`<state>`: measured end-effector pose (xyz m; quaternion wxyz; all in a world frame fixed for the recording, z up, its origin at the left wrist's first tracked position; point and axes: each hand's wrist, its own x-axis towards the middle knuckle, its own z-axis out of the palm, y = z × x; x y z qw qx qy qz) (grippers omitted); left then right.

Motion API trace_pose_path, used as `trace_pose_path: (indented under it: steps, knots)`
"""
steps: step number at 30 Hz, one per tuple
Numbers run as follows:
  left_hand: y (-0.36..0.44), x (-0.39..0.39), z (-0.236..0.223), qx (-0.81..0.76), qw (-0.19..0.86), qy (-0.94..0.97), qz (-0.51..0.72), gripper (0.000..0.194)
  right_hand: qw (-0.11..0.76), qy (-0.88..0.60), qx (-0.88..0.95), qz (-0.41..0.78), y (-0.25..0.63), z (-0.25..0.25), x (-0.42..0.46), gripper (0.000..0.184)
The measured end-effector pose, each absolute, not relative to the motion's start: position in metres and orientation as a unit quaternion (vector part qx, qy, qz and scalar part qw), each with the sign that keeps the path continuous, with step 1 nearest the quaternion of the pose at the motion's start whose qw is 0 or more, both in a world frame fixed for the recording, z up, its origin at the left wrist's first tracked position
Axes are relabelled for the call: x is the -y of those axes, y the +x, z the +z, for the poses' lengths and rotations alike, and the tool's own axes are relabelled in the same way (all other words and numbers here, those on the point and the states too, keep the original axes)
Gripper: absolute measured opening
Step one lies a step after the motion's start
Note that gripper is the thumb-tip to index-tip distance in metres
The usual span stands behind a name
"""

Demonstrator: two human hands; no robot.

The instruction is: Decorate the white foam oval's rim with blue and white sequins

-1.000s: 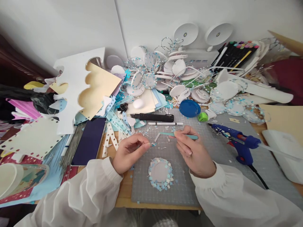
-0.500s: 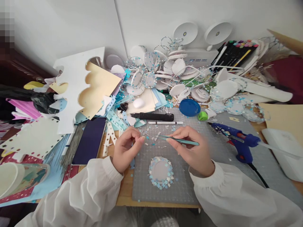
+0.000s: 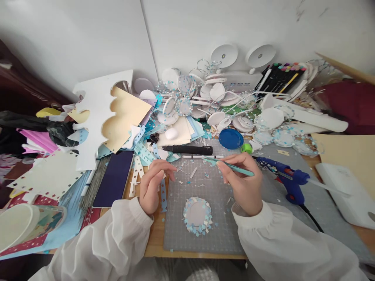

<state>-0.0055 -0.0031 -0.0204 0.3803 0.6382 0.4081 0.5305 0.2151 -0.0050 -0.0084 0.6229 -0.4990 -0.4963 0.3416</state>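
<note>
My right hand [image 3: 243,179] is closed on a pair of teal tweezers [image 3: 238,169], their tips pointing left over the grey cutting mat [image 3: 228,234]. My left hand [image 3: 155,183] hovers by the mat's left edge, holding nothing, with its fingers extended and apart. Between the hands, a small white strip [image 3: 193,172] lies on the mat among tiny paper scraps. Nearer to me rests a round disc [image 3: 197,214], its rim ringed with pale blue and white star-shaped pieces. Beyond the hands are a black pen [image 3: 190,149] and a thin white pen [image 3: 202,157].
A blue glue gun [image 3: 285,173] with a cord lies right of my right hand. A blue lid [image 3: 231,139] and a green tape roll [image 3: 246,148] sit behind. White discs [image 3: 217,92] pile up at the back. A dark phone [image 3: 114,179] and a tub [image 3: 17,226] are left.
My right hand has drawn the tweezers right, away from the white strip, which now lies on the mat. My left fingers have opened from a pinch. The camera view has shifted slightly.
</note>
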Motion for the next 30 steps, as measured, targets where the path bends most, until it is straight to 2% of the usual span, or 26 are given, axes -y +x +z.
trace_pose_path:
  steps: [8, 17, 24, 30]
  knots:
    - [-0.008, 0.002, -0.001, -0.423, 0.25, 0.694, 0.527, 0.022, 0.681, -0.51, 0.404, 0.337, 0.216, -0.009, -0.001, 0.028]
    - [-0.009, -0.017, 0.01, -0.444, 0.151, 0.846, 0.254, 0.019, 0.706, -0.508, 0.361, 0.336, 0.219, -0.013, -0.005, 0.028]
    - [0.019, -0.06, -0.012, -0.408, 0.106, 0.891, 0.169, 0.021, 0.7, -0.509, 0.356, 0.351, 0.219, -0.011, -0.004, 0.029]
    - [0.033, -0.073, -0.018, -0.399, 0.083, 0.899, 0.159, 0.02, 0.7, -0.512, 0.351, 0.354, 0.221, -0.009, -0.004, 0.029]
